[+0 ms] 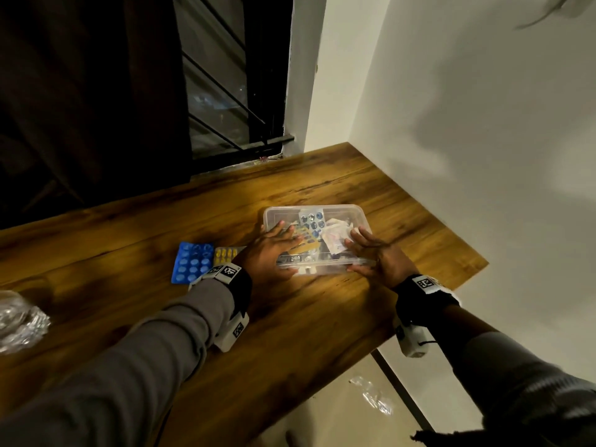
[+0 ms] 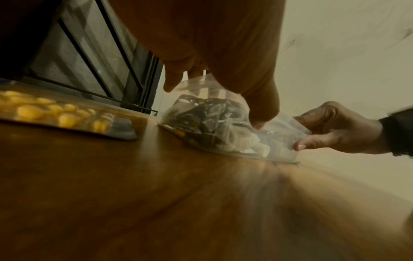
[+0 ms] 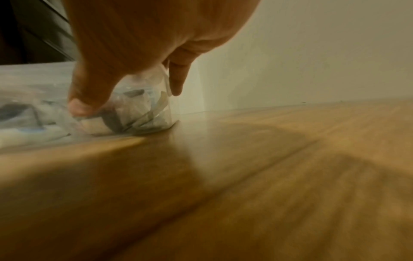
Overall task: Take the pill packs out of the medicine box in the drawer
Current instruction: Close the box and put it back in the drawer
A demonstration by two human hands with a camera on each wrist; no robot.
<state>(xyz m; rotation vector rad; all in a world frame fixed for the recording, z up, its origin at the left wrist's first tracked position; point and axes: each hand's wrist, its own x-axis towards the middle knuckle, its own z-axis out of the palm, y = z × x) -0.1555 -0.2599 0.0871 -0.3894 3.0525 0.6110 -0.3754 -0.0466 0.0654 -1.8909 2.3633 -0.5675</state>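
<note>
Grey sleeves (image 1: 154,350) are reaching forward as we are holding the medicine box (image 1: 351,211) on the wooden table (image 1: 322,317). Our left hand (image 1: 269,250) is lying flat, fingers spread, over its left end; our right hand (image 1: 375,258) is clasping its right end, thumb against the near wall. It is clear plastic, crammed with blister packs (image 1: 311,222). Left of our left hand, a blue pack (image 1: 190,262) and a yellow pack (image 1: 224,254) are lying side by side.
</note>
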